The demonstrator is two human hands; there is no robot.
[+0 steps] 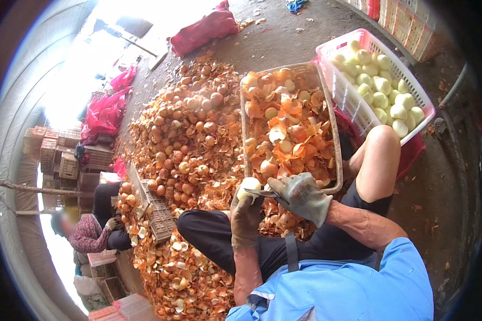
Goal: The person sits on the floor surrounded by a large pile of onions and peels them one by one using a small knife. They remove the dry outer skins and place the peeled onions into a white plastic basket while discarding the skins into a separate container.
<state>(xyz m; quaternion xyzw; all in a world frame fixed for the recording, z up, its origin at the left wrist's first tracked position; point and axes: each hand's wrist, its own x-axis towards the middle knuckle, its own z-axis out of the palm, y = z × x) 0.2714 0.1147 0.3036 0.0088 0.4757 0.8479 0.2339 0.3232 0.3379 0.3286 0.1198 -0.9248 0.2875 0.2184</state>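
Observation:
My left hand [245, 218], in a brownish work glove, holds a peeled white onion [249, 187] over the near edge of a shallow rectangular tub [338, 160]. My right hand [304, 196], in a grey-green coated glove, grips a knife [261, 192] whose blade lies against the onion's side; its handle is hidden in the glove. Orange onion skins [301, 150] fill the tub, with some whole onions among them. Behind the tub, to the right, a white and pink plastic crate [347, 94] holds many peeled onions [381, 85].
A big heap of unpeeled onions and skins [184, 140] spreads left of the tub. A gloved co-worker [90, 236] sits at the far left beside a slatted crate [160, 224]. A red mesh sack [205, 32] lies at the back; stacked crates [409, 30] stand at the upper right.

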